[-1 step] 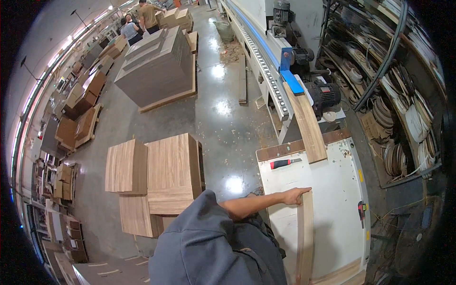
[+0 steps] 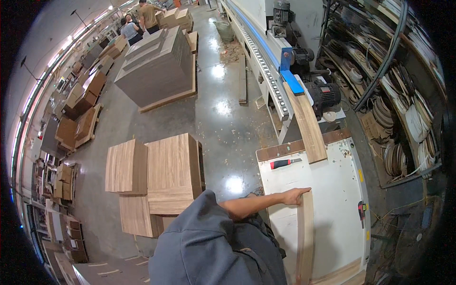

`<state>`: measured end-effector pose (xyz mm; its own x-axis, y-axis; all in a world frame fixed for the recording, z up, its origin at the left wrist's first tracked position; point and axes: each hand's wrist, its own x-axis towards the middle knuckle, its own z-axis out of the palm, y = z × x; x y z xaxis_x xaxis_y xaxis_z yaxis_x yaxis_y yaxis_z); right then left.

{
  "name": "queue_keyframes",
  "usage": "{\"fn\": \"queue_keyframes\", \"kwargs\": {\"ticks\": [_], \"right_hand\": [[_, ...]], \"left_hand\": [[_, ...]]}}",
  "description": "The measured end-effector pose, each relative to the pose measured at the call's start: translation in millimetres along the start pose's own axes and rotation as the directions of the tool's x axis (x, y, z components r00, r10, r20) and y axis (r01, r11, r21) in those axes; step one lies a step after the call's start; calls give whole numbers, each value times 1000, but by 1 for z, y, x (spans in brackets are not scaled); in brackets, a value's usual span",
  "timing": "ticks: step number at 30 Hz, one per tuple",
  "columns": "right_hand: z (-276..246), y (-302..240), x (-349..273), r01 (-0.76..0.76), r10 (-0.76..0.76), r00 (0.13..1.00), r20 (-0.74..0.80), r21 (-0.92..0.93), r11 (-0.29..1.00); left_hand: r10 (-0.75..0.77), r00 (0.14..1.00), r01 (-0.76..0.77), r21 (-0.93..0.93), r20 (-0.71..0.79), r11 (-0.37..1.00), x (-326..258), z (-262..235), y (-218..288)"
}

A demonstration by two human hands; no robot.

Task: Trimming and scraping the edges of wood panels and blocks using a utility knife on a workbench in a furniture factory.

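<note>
My left hand is closed on the far end of a long, narrow wooden board, its fingers lying along the board's end. The board rests on a white-topped worktable and runs toward the lower edge of the picture. My right hand is out of sight. A knife with a red and black handle lies on the table beyond my left hand. Past it, another wooden board extends from under a blue guide plate on the machine onto the table.
Stacks of wood-grain panels stand on the left, with a large stack of grey panels farther off. A red and black tool lies at the table's right edge. Racks of coiled edging strips line the right. Several people stand far back.
</note>
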<state>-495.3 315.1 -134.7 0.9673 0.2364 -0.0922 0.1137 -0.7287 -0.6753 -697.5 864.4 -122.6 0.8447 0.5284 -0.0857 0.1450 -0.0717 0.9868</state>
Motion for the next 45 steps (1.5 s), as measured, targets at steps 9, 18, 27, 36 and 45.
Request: {"fn": "queue_keyframes", "kwargs": {"ticks": [9,18,27,36,45], "right_hand": [[10,-9,-13,-111,109,994,29,119,987],[15,-6,-20,-150,144,988,48,197,969],[17,0,-26,-189,181,982,54,262,946],[20,0,-24,-227,221,974,57,339,913],[25,-4,-21,-259,245,966,87,417,871]], "left_hand": [[112,983,-96,108,-147,989,-11,8,17],[40,992,-29,91,-120,995,-13,8,20],[51,987,-41,70,-150,997,-13,8,20],[51,989,-35,113,-142,993,-12,6,20],[193,980,-200,283,53,938,5,-27,35]]}}
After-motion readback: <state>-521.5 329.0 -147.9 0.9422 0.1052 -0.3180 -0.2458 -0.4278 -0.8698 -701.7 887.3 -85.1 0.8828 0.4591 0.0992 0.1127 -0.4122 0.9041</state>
